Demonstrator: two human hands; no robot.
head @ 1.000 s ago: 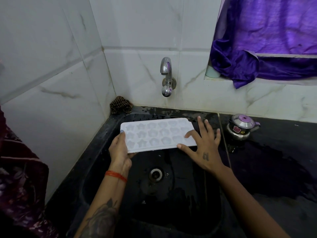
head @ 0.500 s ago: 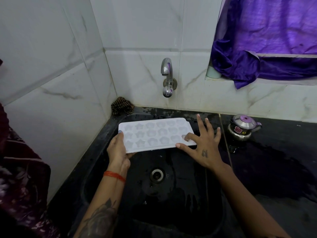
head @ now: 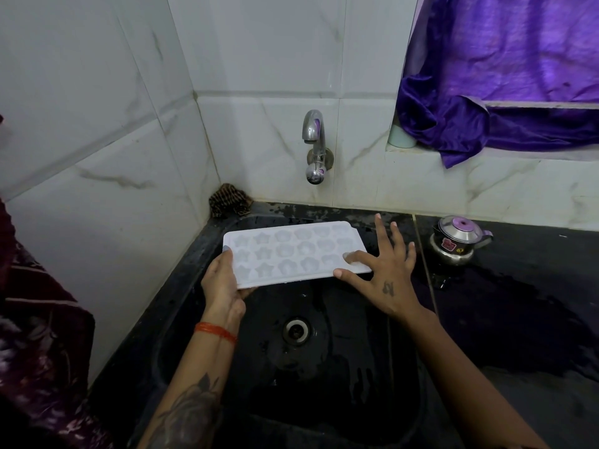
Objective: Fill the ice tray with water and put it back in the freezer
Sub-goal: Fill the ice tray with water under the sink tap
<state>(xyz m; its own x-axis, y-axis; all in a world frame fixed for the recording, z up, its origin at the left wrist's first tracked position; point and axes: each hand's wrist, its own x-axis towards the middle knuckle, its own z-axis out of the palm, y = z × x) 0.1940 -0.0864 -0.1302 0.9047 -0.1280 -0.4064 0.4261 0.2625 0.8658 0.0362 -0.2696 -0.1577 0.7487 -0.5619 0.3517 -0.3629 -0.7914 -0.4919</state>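
A white ice tray (head: 291,251) with star and flower moulds is held level over the black sink (head: 324,384), below the wall tap (head: 313,147). My left hand (head: 222,280) grips the tray's left end, thumb on top and fingers under it. My right hand (head: 385,270) lies at the tray's right end with fingers spread and straight; its index fingertip and thumb touch the tray's near right corner. No water runs from the tap.
A small steel kettle with a purple lid (head: 457,239) stands on the wet black counter to the right. A brown scrubber (head: 228,200) sits in the sink's back left corner. A purple curtain (head: 505,76) hangs over the window ledge with a pale cup (head: 400,137).
My right hand's index finger has slid onto the tray's right corner. The tray stays over the sink with little movement; the view has shifted slightly.
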